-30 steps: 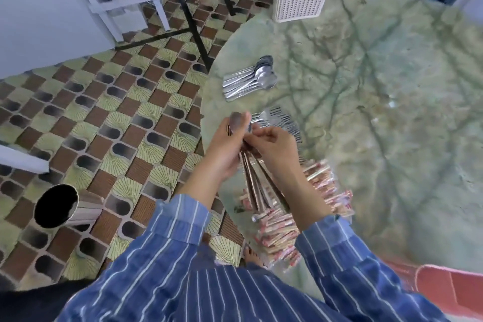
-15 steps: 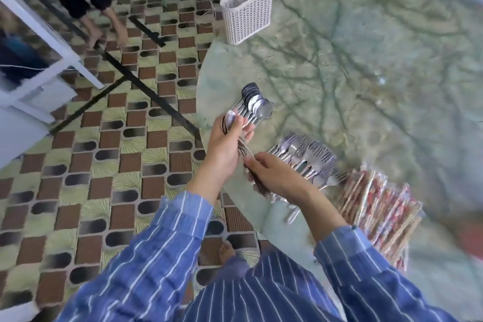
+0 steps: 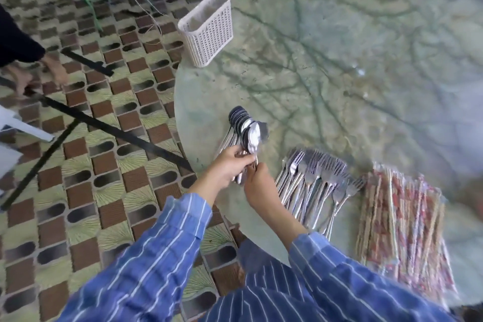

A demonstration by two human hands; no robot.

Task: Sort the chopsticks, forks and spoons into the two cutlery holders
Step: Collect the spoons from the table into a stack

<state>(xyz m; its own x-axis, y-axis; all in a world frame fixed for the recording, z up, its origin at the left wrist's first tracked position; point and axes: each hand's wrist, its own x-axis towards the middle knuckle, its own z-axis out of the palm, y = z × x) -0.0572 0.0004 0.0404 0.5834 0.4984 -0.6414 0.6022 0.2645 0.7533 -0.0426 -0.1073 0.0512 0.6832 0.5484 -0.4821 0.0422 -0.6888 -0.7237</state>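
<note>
Your sleeves (image 3: 156,256) are blue with thin white stripes. The bench (image 3: 339,60) is pale green, marbled with dark green veins. The holder (image 3: 209,31) is cream-white lattice. The spoons (image 3: 248,128) and forks (image 3: 313,172) are silver; the chopsticks (image 3: 400,217) wear red-and-white printed wrappers. The floor (image 3: 91,178) tiles mix brown squares, black ovals and yellow-green fans.

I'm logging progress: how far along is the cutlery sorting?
Done: nothing shows inside the white perforated plastic holder. In hand: left hand and right hand grip the bundle of steel spoons. Remaining: steel forks and wrapped chopsticks lie piled on the green marbled table.
</note>
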